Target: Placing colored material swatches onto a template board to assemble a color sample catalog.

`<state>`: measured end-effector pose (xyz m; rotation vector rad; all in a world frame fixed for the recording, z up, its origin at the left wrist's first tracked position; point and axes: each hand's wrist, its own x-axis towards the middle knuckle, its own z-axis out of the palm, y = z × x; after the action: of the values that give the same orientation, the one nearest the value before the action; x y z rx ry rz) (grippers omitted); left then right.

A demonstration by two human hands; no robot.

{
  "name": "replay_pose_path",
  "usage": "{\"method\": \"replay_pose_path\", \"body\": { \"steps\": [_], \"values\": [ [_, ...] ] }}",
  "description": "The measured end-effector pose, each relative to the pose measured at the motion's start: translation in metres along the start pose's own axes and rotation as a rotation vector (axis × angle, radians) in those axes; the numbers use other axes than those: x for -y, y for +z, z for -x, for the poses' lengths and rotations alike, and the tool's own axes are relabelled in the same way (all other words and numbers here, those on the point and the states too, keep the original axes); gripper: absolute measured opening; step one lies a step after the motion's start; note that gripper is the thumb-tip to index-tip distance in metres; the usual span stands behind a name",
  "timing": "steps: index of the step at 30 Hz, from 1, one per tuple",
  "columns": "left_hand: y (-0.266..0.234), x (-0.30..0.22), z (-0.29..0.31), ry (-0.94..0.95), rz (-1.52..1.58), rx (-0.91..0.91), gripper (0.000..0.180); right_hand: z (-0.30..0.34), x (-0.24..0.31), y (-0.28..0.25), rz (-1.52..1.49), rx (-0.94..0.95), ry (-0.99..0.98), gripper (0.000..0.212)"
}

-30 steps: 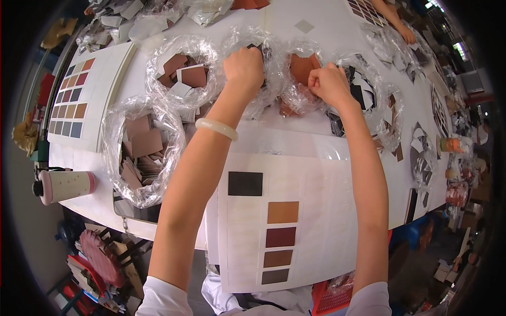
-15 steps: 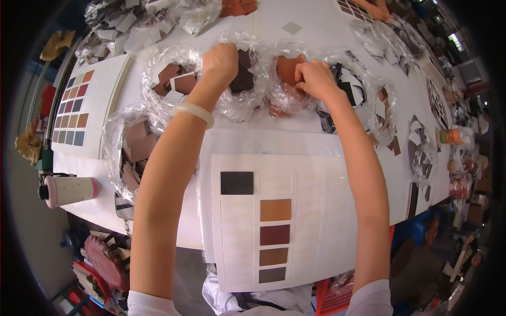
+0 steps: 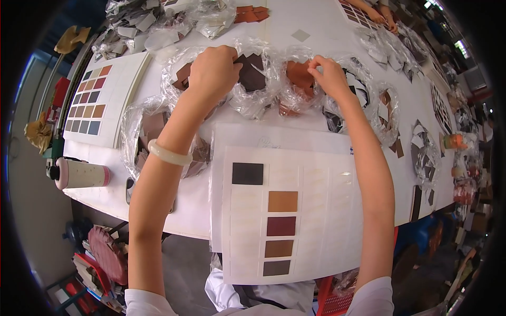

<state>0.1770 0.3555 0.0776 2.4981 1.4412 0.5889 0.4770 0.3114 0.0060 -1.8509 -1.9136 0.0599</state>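
My left hand (image 3: 213, 72) is closed in a loose fist over the edge of a clear plastic bag of reddish-brown swatches (image 3: 182, 76), mostly covering them. Its fingertips are hidden. Just right of it sits a bag of dark brown swatches (image 3: 252, 79). My right hand (image 3: 329, 78) has thumb and fingers pinched together at the right edge of a bag of orange-brown swatches (image 3: 300, 76); what is between them is too small to tell. Between my forearms lies a white sample card (image 3: 316, 237) bearing a black swatch (image 3: 247, 174) and a column of brown, maroon and grey swatches (image 3: 281, 226).
A filled colour card (image 3: 87, 105) lies at the left, above a pale tumbler (image 3: 81, 174). Bags of black-and-white pieces (image 3: 356, 87) and brown pieces (image 3: 387, 108) stand at the right. Another person's hands (image 3: 382, 16) work at the far right. A grey swatch (image 3: 301, 35) lies farther back.
My left hand has moved left, from beside the dark brown swatches to over the reddish-brown ones. My right hand stays by the orange-brown bag. The whole view has shifted slightly.
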Motion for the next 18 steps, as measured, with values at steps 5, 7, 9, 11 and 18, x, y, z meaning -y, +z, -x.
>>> {"method": "replay_pose_path", "body": {
  "steps": [5,7,9,11,18],
  "values": [
    [-0.052,-0.015,0.086,-0.010,0.469,-0.043,0.017,0.054,0.059,-0.031,-0.628,-0.202,0.267,0.017],
    [-0.062,-0.018,0.135,-0.225,0.965,-0.004,0.020,0.100,0.093,-0.041,-0.842,-0.131,0.400,0.018],
    [-0.070,-0.016,0.190,-0.331,1.164,-0.008,0.015,0.147,0.127,-0.046,-0.961,0.018,0.517,0.020],
    [-0.058,-0.011,0.234,-0.358,1.360,-0.044,0.012,0.185,0.154,-0.048,-1.020,0.146,0.614,0.020],
    [-0.023,0.019,0.339,-0.631,1.466,0.047,0.012,0.235,0.212,0.004,-1.076,0.177,0.746,0.010]
  ]
}}
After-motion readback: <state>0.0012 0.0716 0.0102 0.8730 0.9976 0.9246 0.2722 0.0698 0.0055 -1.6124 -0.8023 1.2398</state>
